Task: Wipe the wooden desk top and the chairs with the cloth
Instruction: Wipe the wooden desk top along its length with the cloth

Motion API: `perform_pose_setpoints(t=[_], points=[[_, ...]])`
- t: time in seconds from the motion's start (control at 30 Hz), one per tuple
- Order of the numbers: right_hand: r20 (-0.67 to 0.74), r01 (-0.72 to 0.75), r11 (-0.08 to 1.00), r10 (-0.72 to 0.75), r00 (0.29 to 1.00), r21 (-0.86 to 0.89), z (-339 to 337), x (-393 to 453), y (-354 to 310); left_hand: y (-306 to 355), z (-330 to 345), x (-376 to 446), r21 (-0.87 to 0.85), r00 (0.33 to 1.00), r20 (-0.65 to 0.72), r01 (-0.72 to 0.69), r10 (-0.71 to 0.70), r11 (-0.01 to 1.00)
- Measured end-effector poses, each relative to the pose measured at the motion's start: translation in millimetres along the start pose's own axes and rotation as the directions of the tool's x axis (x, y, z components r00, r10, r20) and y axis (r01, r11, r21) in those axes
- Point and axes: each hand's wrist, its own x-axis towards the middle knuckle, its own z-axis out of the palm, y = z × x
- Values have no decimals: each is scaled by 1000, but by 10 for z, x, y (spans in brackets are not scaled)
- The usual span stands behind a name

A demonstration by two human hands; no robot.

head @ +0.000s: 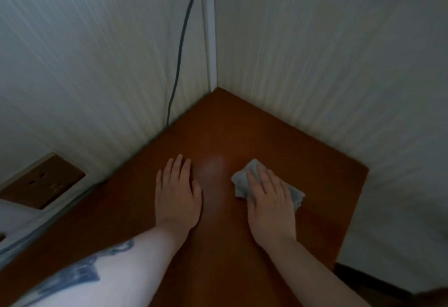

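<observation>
The reddish-brown wooden desk top (242, 132) fills the lower middle of the head view and runs into a room corner. A crumpled grey-blue cloth (240, 183) lies on it right of centre. My right hand (269, 204) presses flat on the cloth, fingers stretched forward, covering most of it. My left hand (177, 197) rests palm down on the bare wood to the left of the cloth, fingers slightly apart, holding nothing. No chair is in view.
White ribbed walls (97, 64) meet at the far corner of the desk. A dark cable (180, 47) hangs down the left wall to the desk edge. A brown wall socket (46, 183) sits at the left. The desk's right edge (351, 221) drops off beside the wall.
</observation>
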Motion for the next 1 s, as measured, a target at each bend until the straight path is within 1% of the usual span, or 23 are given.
perform_pose_setpoints(t=[0.07, 0.1, 0.13, 0.17, 0.2, 0.27, 0.3, 0.33, 0.37, 0.4, 0.47, 0.53, 0.57, 0.6, 0.63, 0.67, 0.7, 0.77, 0.8, 0.87, 0.93, 0.97, 1.0], points=[[141, 262, 964, -267, 953, 52, -32, 309, -162, -32, 41, 8, -30, 998, -13, 54, -55, 998], [212, 339, 936, -351, 912, 93, -46, 496, -192, -46, 38, 9, -42, 993, -24, 113, -114, 993], [243, 370, 923, -384, 891, 103, -35, 677, -182, -65, 41, 24, -52, 981, -43, 187, -189, 981], [251, 360, 930, -367, 896, 76, -19, 843, -154, -85, 36, 42, -64, 962, -66, 262, -266, 963], [228, 303, 952, -305, 925, 43, -11, 990, -119, -99, 35, 52, -71, 942, -79, 321, -326, 944], [100, 95, 995, -94, 991, -7, 48, 1141, -66, -88, 39, 55, -57, 932, -75, 352, -356, 934], [43, 34, 999, -33, 999, -14, 102, 1126, -121, -75, 49, 57, -40, 937, -60, 343, -345, 938], [12, 50, 999, -50, 999, 0, 168, 1076, -232, -60, 57, 68, -27, 941, -50, 333, -334, 942], [18, 150, 988, -151, 988, 35, 219, 1017, -376, -48, 65, 80, -20, 943, -42, 330, -331, 944], [42, 299, 950, -303, 952, 87, 261, 973, -528, -42, 69, 86, -12, 943, -38, 330, -330, 944], [126, 530, 831, -552, 824, 172, 292, 1004, -763, -39, 83, 93, 11, 944, -39, 330, -329, 944], [194, 627, 758, -652, 733, 179, 289, 1244, -839, -36, 85, 94, 25, 942, -41, 334, -333, 942], [221, 635, 757, -653, 725, 154, 306, 1409, -828, -37, 88, 95, 31, 942, -54, 334, -332, 942], [220, 600, 791, -611, 760, 122, 321, 1567, -800, -39, 92, 97, 32, 941, -72, 334, -331, 942], [191, 511, 855, -518, 834, 86, 324, 1710, -737, -38, 97, 99, 32, 941, -84, 332, -329, 943], [137, 375, 926, -379, 915, 54, 312, 1815, -651, -33, 94, 97, 34, 942, -76, 331, -328, 943], [69, 235, 971, -237, 969, 33, 302, 1869, -556, -30, 92, 94, 40, 943, -61, 330, -327, 943], [-17, 72, 997, -72, 997, 25, 321, 1748, -510, -34, 88, 95, 53, 944, -57, 327, -324, 944], [-51, 70, 997, -68, 996, 41, 362, 1629, -566, -28, 91, 101, 53, 945, -59, 325, -322, 944], [-70, 230, 968, -224, 972, 99, 440, 1424, -779, -18, 94, 111, 49, 945, -58, 325, -322, 945], [2, 391, 913, -394, 919, 118, 462, 1487, -921, -20, 91, 108, 57, 945, -41, 328, -326, 943], [47, 424, 899, -431, 901, 106, 447, 1624, -933, -26, 91, 103, 61, 945, -39, 328, -326, 943], [94, 413, 907, -419, 903, 81, 433, 1786, -897, -32, 91, 102, 58, 945, -48, 326, -324, 944]])
